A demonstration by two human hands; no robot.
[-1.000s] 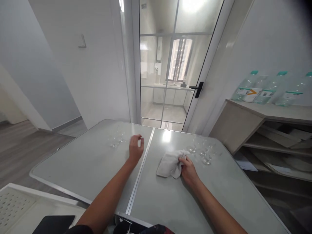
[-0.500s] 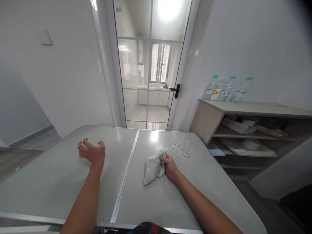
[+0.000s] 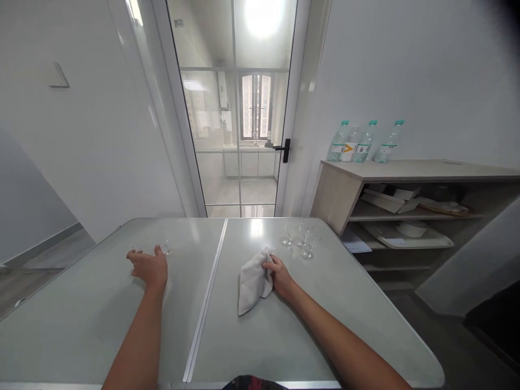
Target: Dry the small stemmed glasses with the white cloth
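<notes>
My right hand (image 3: 281,276) pinches one end of a light grey cloth (image 3: 254,280), whose lower part hangs down to the tabletop. Out over the left half of the table, my left hand (image 3: 149,268) has its fingers apart and curved, with nothing visibly held. Just beyond its thumb stands a clear stemmed glass (image 3: 166,249), very faint against the pale surface. Another see-through shape by the fingertips is too faint to make out. Past my right hand, several clear stemmed glasses (image 3: 303,242) stand grouped near the far right corner.
The pale table (image 3: 239,346) has a metal seam down its middle. To the right is a wooden shelf unit (image 3: 341,195) with several plastic bottles (image 3: 363,145) on top and a tray with a bowl (image 3: 411,229) inside. A glass door (image 3: 239,184) faces the table.
The left hand has come slightly lower in the view, and the glass beyond it shows more clearly. My right hand keeps its hold on the cloth. The whole view has shifted a little.
</notes>
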